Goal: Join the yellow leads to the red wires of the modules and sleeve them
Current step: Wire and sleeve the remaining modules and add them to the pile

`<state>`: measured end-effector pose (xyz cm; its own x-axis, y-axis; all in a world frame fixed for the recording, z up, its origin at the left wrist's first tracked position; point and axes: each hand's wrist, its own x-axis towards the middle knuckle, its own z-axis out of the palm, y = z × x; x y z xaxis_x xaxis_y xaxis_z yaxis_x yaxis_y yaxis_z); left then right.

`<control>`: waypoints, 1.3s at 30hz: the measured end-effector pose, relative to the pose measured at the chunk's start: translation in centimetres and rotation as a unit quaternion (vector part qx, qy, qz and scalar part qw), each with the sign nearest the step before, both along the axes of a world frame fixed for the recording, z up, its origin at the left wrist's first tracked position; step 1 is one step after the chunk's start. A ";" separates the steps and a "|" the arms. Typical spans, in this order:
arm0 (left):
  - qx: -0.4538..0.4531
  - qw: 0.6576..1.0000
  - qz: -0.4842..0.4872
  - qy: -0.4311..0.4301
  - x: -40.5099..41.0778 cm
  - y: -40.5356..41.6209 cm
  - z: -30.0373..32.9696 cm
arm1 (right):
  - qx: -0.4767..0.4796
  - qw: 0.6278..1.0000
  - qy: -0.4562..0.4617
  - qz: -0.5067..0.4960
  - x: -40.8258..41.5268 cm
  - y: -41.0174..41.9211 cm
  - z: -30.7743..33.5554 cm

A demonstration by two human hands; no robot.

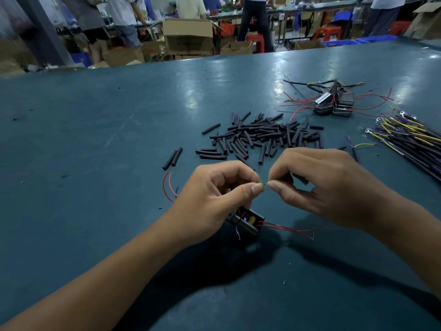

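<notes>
Head view: the left hand (214, 194) and right hand (317, 185) each have their grip pinched together on a fine wire end where the fingertips meet, above the small open black module (245, 219) on the teal tabletop (95, 130). The bare strands could slip apart if either pinch loosens, and a tug could drag the module. The black sleeve pile (260, 137) lies just beyond; the yellow-and-black lead bundle (410, 134) sits far right. There is open room to the left.

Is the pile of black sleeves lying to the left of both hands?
No. The black sleeves lie beyond the left hand and right hand, toward the table's far side.
</notes>
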<state>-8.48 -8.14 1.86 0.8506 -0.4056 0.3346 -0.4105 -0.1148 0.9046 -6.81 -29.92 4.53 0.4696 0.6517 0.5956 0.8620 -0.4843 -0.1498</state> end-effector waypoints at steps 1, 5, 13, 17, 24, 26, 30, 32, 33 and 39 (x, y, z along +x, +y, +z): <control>0.005 1.000 0.005 -0.005 0.0 0.0 0.0 | -0.003 1.000 0.014 -0.002 0.0 0.0 0.0; 0.020 1.000 0.012 -0.015 0.1 0.1 -0.1 | -0.004 0.997 0.072 0.004 0.2 -0.3 0.2; 0.032 0.999 0.017 -0.033 0.2 0.2 -0.1 | -0.002 0.995 0.096 0.005 0.5 -0.4 0.1; 0.037 0.999 0.020 -0.021 0.3 0.3 -0.4 | -0.026 0.995 0.094 -0.022 0.7 -0.4 -0.3; 0.068 0.996 0.027 -0.048 0.4 0.4 -0.4 | -0.050 0.986 0.142 -0.071 0.7 -0.3 0.1; 0.074 0.996 0.024 -0.044 0.5 0.4 -0.4 | -0.061 0.983 0.147 -0.090 0.8 -0.3 0.1; 0.073 0.996 0.023 -0.037 0.7 0.3 -0.6 | -0.053 0.983 0.148 -0.097 0.9 -0.5 0.2; 0.074 0.996 0.029 -0.044 0.8 0.3 -0.5 | -0.043 0.984 0.143 -0.094 0.9 -0.5 0.4; 0.076 0.995 0.033 -0.048 0.8 0.4 -0.5 | -0.042 0.985 0.138 -0.091 0.9 -0.4 0.4; 0.075 0.995 0.046 -0.047 1.0 0.3 -0.7 | -0.008 0.987 0.126 -0.102 0.8 -0.7 0.0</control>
<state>-7.44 -7.88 1.17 0.8549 -0.3777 0.3556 -0.4731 -0.2863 0.8332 -6.00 -30.59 4.49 0.7245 0.5365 0.4327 0.6820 -0.6487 -0.3377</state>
